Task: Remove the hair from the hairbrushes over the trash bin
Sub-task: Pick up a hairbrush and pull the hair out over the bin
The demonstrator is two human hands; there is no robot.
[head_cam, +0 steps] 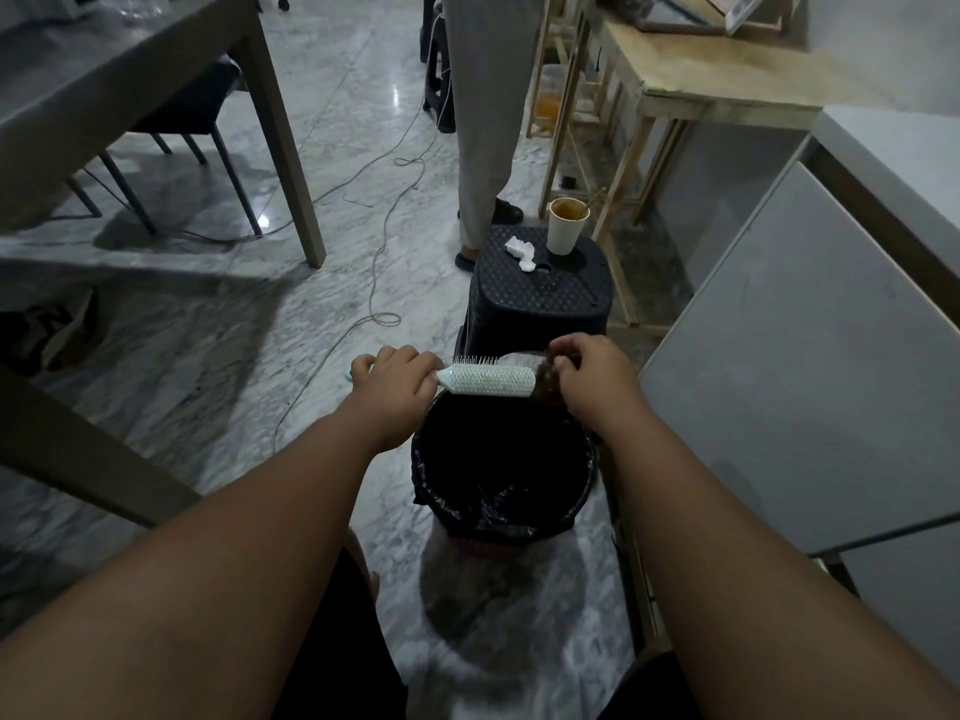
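Observation:
A pale mint hairbrush (488, 379) lies level over the far rim of a round trash bin (441, 491) lined with a black bag. My left hand (395, 379) grips the brush's handle at its left end. A clump of brown hair (546, 380) hangs at the brush's right tip, and my right hand (587, 368) pinches that clump with curled fingers. The bristles point away from me, toward the stool. The bin's inside is dark; what it holds is hidden.
A black plastic stool (540, 288) stands just beyond the bin, bearing a paper cup (566, 226) and a crumpled tissue (522, 252). A person's legs (483, 122) stand behind it. White cabinet (805, 356) at right, grey table (130, 96) and cables (374, 262) at left.

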